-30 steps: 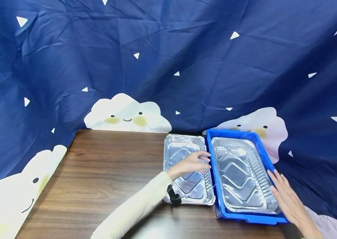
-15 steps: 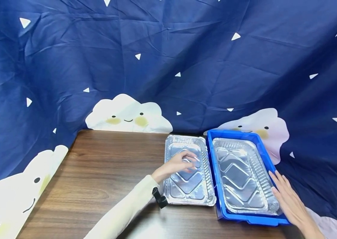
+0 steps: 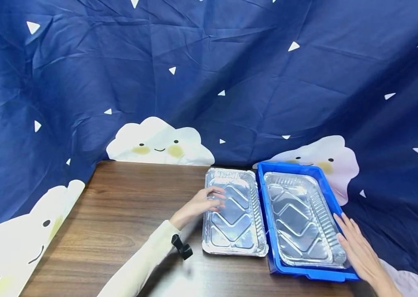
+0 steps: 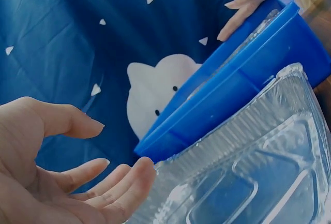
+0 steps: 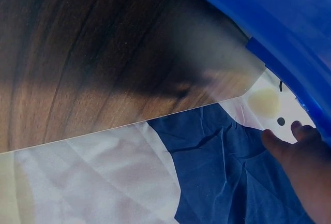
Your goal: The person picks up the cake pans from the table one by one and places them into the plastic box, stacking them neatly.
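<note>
A silver foil tray (image 3: 233,218) lies on the wooden table. To its right stands a blue plastic bin (image 3: 307,273) with another foil tray (image 3: 294,220) inside. My left hand (image 3: 202,202) is over the left edge of the tray on the table, fingers loosely bent and apart, nothing between them. The left wrist view shows the same hand (image 4: 67,167) with a gap between thumb and fingers. My right hand (image 3: 361,251) rests on the bin's right side, fingers straight along the rim. In the right wrist view only part of the right hand (image 5: 305,164) shows beside the bin (image 5: 279,17).
The brown wood table (image 3: 138,198) stretches to the left of the trays. Behind it hangs a dark blue cloth (image 3: 179,95) with white clouds and triangles. A black strap (image 3: 181,247) is on the left sleeve.
My left hand has drawn back leftward, from beside the bin's left rim, across the tray on the table to its left edge. My right hand stays on the bin.
</note>
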Demonstrator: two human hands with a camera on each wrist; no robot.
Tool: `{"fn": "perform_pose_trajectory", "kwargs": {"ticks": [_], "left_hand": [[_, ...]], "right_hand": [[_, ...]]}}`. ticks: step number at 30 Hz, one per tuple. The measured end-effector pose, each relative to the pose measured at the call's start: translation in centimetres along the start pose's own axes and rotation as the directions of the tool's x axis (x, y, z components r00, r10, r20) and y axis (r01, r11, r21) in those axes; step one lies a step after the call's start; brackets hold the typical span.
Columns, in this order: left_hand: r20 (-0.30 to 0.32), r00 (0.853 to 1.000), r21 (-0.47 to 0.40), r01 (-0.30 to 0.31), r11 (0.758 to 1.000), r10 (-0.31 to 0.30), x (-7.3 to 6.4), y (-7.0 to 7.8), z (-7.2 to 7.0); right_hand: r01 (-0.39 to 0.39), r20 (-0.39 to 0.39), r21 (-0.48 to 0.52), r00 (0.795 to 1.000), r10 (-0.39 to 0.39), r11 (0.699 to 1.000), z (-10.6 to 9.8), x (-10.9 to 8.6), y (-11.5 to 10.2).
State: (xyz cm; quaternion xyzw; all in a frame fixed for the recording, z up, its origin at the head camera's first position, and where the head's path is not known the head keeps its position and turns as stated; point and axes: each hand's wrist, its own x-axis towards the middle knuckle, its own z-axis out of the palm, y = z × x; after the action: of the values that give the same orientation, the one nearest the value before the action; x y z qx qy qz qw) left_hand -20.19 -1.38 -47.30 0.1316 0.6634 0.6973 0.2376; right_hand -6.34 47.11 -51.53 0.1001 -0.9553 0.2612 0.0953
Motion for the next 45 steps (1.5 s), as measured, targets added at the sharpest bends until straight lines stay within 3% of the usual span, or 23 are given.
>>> {"fn": "perform_pose_trajectory", "kwargs": {"ticks": [16,28,35,45], "left_hand": [[-0.087,0.996,0.037,0.002,0.999,0.001,-1.5,-2.1,-3.2],[-0.183,0.983,0.045,0.018,0.999,-0.009,-1.6,-4.7,-4.1],[-0.242,0.970,0.057,0.039,0.998,-0.024,-2.0,-5.3,-4.6],[-0.279,0.958,0.019,0.069,0.997,-0.061,-2.3,-6.9,-4.5]], "right_hand": [[-0.005,-0.001,-0.005,1.000,0.005,1.000,0.1,-0.1,0.0],[0.011,-0.010,-0.006,1.000,-0.011,1.000,0.2,-0.1,0.2],[0.026,-0.018,-0.008,1.000,-0.026,1.000,0.3,0.0,0.4],[-0.004,0.003,-0.020,1.000,0.004,1.000,0.4,-0.1,0.5]]}}
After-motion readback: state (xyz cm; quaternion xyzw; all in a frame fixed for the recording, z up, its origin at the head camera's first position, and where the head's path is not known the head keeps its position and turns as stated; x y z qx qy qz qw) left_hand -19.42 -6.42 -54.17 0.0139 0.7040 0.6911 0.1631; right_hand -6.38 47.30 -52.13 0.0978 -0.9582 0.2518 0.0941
